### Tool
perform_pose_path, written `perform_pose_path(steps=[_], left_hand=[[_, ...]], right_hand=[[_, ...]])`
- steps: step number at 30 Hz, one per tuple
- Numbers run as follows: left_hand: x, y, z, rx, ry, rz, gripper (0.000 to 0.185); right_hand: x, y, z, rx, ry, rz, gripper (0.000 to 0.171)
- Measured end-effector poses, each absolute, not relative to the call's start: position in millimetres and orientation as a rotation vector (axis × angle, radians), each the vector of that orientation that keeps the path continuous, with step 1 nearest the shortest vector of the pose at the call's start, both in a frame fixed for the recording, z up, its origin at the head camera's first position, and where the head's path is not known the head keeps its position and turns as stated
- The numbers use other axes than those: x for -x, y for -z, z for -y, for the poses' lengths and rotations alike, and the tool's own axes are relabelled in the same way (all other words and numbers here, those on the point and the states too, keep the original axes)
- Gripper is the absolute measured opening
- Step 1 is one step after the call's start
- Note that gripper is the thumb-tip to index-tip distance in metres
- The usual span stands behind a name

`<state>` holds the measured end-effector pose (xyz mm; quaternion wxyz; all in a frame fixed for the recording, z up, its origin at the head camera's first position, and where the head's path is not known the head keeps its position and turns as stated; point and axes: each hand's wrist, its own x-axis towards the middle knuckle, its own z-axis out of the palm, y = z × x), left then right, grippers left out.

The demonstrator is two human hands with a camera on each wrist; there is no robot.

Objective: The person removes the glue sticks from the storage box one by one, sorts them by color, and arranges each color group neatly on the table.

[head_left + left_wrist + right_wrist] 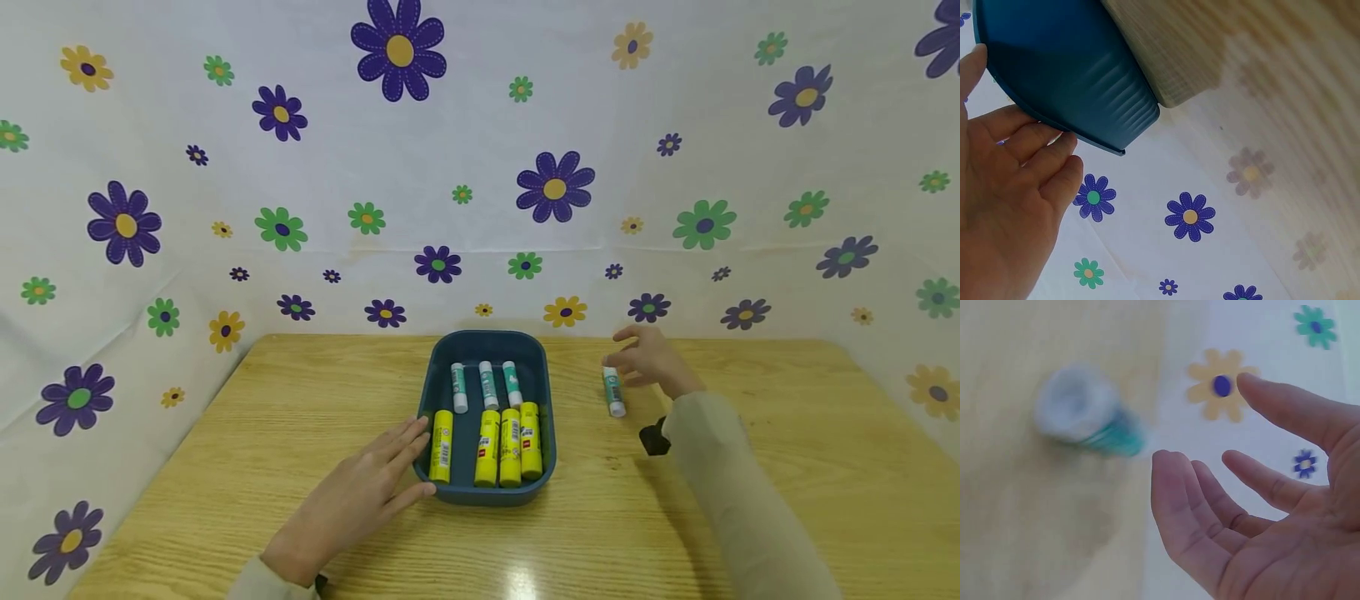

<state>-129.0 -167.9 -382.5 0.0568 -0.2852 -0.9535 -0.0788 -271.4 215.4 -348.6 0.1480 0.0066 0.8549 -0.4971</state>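
Seven glue sticks are counted in the blue tray (435, 367) at the middle of the wooden table (225, 467): three small teal ones (488, 384) lie in the far row and four yellow ones (510, 446) in the near row. An eighth glue stick, a teal one (613, 391), lies alone on the table to the right of the tray, well apart from it.

The left hand (360, 492) is laid flat on the table with its fingers straight and slightly spread; its fingertips are pressed against the near left rim of the tray. In the left wrist view only the ribbed outer wall of the tray (1079, 75) and part of the hand (1010, 187) are seen, and the sticks are hidden.

The right hand (651, 357) is held just beside the lone teal stick, fingers wide and loosely bent, with nothing gripped. In the right wrist view that stick (1088, 419) is badly blurred, and the hand (1260, 512) is cut off at the frame edge. A small black object (654, 438) under the right sleeve cannot be made out.
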Motion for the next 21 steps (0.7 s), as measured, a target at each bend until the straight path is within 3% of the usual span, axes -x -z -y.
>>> perform_pose_path(steps=[11,21], left_hand=[[129,382,167,0.878,0.203,2.885,0.069],[128,382,168,0.877,0.199,2.875,0.069]], right_hand=[[273,307,-186,0.046,1.703,-2.333,0.058],[280,298,-138,0.106,1.866,-2.174,0.054]])
